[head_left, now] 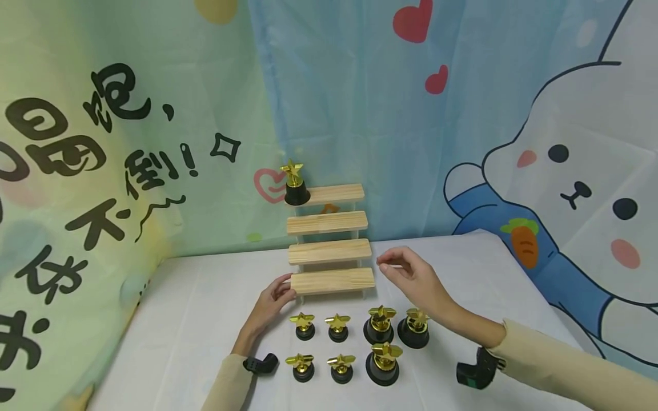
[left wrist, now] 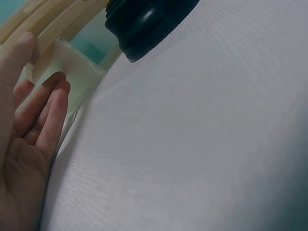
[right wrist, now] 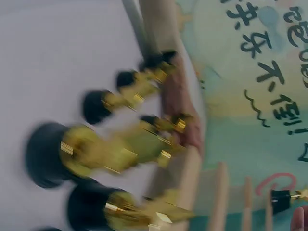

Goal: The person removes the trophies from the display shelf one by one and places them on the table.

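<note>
A wooden four-tier display stand (head_left: 331,252) with clear side supports stands at the back of the table. My left hand (head_left: 272,299) grips the left end of its lowest plank; in the left wrist view the thumb (left wrist: 21,50) lies on the wood and the other fingers are by the clear side panel (left wrist: 79,72). To the right of the stand my right hand (head_left: 411,278) is raised, fingers loosely bent, holding nothing. A gold star trophy (head_left: 295,184) with a black base stands at the left of the top tier. Several smaller trophies (head_left: 338,328) and three larger ones (head_left: 382,365) stand before the stand.
A white cloth (head_left: 195,331) covers the table. Behind it hangs a printed curtain (head_left: 411,142) with a cartoon bear and lettering. Black wrist cameras (head_left: 261,364) are strapped to both wrists. The larger trophies stand below the right forearm.
</note>
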`<control>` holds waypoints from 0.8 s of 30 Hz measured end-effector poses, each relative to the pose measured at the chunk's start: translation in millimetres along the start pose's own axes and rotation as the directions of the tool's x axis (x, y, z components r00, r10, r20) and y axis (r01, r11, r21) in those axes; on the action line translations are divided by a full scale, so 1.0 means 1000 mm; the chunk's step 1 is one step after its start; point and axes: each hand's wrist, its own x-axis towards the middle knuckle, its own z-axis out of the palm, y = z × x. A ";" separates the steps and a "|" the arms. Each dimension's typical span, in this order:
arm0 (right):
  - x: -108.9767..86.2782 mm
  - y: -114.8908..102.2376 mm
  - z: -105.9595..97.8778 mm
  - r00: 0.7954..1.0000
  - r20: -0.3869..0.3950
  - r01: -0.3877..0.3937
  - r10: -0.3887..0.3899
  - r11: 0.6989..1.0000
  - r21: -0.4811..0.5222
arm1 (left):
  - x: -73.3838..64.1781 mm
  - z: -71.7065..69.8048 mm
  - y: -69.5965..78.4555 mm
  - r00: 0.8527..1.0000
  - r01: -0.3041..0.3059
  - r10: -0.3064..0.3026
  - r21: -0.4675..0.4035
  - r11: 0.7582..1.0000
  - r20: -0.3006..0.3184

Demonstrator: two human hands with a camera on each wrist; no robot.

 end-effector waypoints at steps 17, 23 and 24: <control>0.102 0.001 0.014 0.993 -0.091 0.071 -0.075 0.996 -0.050 | 0.005 0.001 -0.016 0.998 -0.064 0.064 -0.009 0.998 0.003; 0.128 0.006 0.023 0.977 -0.150 0.130 -0.148 0.984 -0.124 | 0.006 -0.001 -0.019 0.998 -0.056 0.056 0.001 0.998 -0.007; 0.133 0.005 0.024 0.975 -0.155 0.140 -0.160 0.982 -0.129 | 0.006 -0.001 -0.019 0.998 -0.056 0.056 0.007 0.998 -0.011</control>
